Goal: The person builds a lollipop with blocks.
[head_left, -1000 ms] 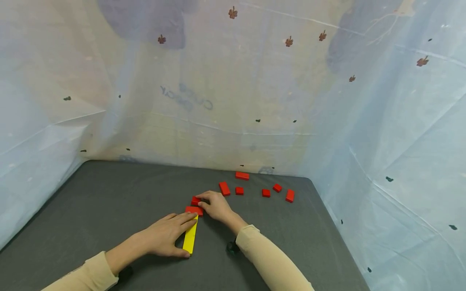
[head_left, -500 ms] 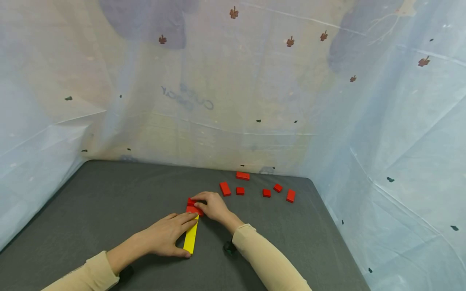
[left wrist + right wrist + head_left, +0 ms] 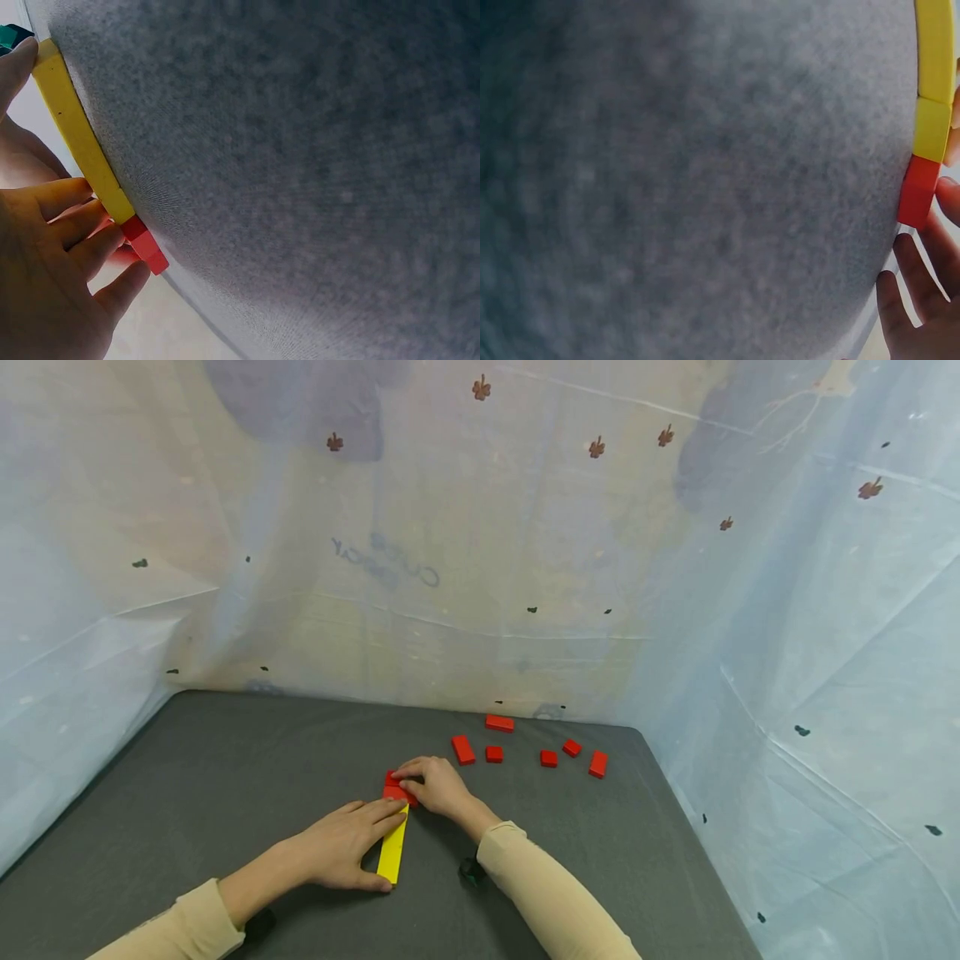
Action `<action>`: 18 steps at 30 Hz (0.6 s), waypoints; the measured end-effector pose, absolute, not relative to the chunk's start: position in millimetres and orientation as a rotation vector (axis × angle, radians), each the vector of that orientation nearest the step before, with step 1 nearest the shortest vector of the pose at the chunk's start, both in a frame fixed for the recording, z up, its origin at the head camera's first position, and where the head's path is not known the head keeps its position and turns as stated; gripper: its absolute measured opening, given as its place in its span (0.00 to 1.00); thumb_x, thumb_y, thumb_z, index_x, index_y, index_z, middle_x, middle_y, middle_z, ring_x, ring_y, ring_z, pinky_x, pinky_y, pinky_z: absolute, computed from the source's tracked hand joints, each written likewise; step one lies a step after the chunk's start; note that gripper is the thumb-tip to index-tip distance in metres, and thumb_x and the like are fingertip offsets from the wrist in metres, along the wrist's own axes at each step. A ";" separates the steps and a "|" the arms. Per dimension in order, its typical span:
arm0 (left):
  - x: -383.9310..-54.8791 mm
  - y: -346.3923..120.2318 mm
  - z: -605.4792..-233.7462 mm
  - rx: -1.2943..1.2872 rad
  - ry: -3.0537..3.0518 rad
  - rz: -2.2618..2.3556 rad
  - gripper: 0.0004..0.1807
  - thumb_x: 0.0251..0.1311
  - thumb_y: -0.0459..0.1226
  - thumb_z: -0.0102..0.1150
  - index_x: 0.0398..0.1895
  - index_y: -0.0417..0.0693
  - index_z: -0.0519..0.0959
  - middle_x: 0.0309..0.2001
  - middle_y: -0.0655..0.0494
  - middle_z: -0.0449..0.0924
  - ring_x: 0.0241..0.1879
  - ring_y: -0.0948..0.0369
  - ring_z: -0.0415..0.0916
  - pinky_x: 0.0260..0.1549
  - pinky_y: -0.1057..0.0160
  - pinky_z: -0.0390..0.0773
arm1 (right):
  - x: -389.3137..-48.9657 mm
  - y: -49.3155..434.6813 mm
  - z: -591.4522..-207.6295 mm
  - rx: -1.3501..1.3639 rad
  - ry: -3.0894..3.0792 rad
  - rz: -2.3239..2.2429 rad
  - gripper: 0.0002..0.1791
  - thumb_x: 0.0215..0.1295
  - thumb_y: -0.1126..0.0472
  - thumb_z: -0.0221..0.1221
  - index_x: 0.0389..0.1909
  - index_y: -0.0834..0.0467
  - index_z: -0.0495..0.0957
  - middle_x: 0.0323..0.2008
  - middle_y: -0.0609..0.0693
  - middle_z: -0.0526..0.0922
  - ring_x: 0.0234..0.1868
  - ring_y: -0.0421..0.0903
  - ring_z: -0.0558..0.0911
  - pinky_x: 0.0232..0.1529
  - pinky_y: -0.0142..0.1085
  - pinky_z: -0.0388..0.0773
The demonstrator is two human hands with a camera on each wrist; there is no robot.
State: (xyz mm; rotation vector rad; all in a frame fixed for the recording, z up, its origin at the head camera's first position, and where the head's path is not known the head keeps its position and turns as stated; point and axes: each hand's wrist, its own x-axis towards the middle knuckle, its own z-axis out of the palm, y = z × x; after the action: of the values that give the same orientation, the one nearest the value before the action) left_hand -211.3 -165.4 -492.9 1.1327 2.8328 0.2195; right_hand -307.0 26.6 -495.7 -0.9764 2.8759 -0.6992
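My left hand point(image 3: 345, 847) lies along the left of a narrow row of yellow blocks point(image 3: 392, 852), its thumb at the near end and its fingertips over the far end. A seam shows in the yellow row in the right wrist view. Against its far end, crosswise, sits a red rectangular block point(image 3: 392, 793), partly covered by my fingertips. Just beyond lies a small red block point(image 3: 392, 777), which my right hand point(image 3: 442, 789) pinches between thumb and index finger. In the left wrist view, red blocks point(image 3: 146, 246) continue from the yellow ones point(image 3: 79, 135).
Several loose red blocks lie at the back, among them a rectangular one point(image 3: 462, 750) right of my right hand and a small one point(image 3: 549, 759) further right. The dark grey table point(image 3: 225, 777) is enclosed by a translucent patterned sheet point(image 3: 450, 635).
My right hand has slid the small red block left and slightly nearer, toward the crosswise red block's left end. My left hand has stayed in place on the yellow row.
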 end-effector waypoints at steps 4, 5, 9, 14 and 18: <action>-211.1 -165.4 -493.1 1.125 2.829 0.230 0.55 0.47 0.75 0.48 0.73 0.51 0.61 0.74 0.53 0.54 0.72 0.54 0.54 0.63 0.41 0.62 | -307.1 26.3 -497.3 -0.975 2.877 -0.704 0.14 0.68 0.56 0.57 0.52 0.46 0.82 0.53 0.41 0.82 0.56 0.41 0.78 0.61 0.38 0.72; -211.2 -165.5 -493.6 1.123 2.827 0.232 0.55 0.47 0.75 0.48 0.73 0.51 0.60 0.74 0.53 0.54 0.72 0.54 0.54 0.63 0.41 0.62 | -306.9 26.4 -497.7 -0.981 2.880 -0.709 0.14 0.68 0.56 0.57 0.52 0.46 0.83 0.52 0.42 0.82 0.56 0.42 0.78 0.60 0.39 0.72; -211.5 -165.6 -494.8 1.123 2.823 0.234 0.55 0.48 0.75 0.48 0.73 0.51 0.59 0.75 0.53 0.53 0.72 0.54 0.54 0.63 0.41 0.62 | -306.2 27.2 -498.2 -0.997 2.885 -0.725 0.13 0.68 0.56 0.58 0.51 0.47 0.83 0.52 0.43 0.82 0.55 0.43 0.79 0.59 0.39 0.74; -211.2 -166.2 -494.5 1.141 2.834 0.244 0.55 0.48 0.75 0.48 0.72 0.50 0.61 0.74 0.52 0.55 0.72 0.53 0.56 0.62 0.40 0.63 | -306.2 27.8 -497.3 -1.020 2.884 -0.722 0.14 0.68 0.56 0.57 0.52 0.48 0.83 0.52 0.44 0.82 0.56 0.44 0.79 0.59 0.40 0.74; -211.4 -166.5 -494.1 1.137 2.835 0.246 0.55 0.47 0.75 0.48 0.73 0.50 0.61 0.74 0.52 0.55 0.72 0.53 0.56 0.62 0.40 0.63 | -305.3 29.1 -494.8 -1.016 2.867 -0.727 0.14 0.68 0.56 0.57 0.53 0.48 0.82 0.55 0.45 0.81 0.58 0.44 0.77 0.61 0.40 0.72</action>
State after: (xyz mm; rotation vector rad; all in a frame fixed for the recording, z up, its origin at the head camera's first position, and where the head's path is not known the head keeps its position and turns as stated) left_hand -211.4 -166.5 -494.1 1.1365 2.8346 0.2456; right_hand -305.3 29.1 -494.8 -1.0163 2.8672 -0.7273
